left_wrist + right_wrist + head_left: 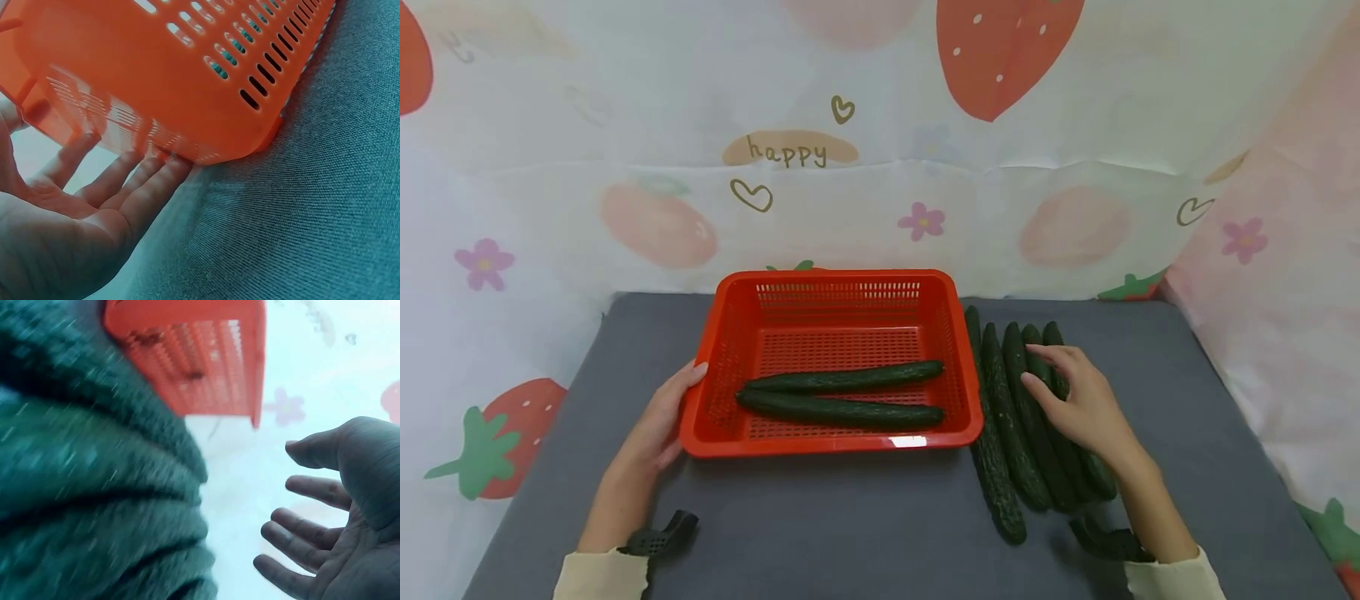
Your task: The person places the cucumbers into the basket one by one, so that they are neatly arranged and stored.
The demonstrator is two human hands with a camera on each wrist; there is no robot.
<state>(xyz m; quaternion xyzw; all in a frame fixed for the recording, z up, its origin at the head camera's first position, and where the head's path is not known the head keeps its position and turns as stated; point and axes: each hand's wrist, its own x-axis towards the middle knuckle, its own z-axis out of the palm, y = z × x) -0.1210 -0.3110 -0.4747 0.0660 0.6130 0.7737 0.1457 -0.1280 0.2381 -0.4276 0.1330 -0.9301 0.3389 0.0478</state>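
Observation:
A red plastic basket (835,448) with slotted walls stands on the table, two long dark-green cucumbers (842,410) lying crosswise inside. My left hand (658,421) holds its left side, thumb at the rim; in the left wrist view the fingers (156,194) lie against the outer wall. Several more cucumbers (1002,400) lie side by side, lengthwise, to the right of the basket. Over the rightmost of these hovers my right hand (1078,404), thumb and fingers spread apart. The right wrist view has that hand (325,531) with nothing between its fingers, a gap away from the cucumbers (100,462).
A grey cloth (820,525) covers the table. Behind it and along both sides hangs a white sheet (865,200) printed with strawberries, hearts and flowers. The leftmost loose cucumber (996,483) lies close along the basket's right side.

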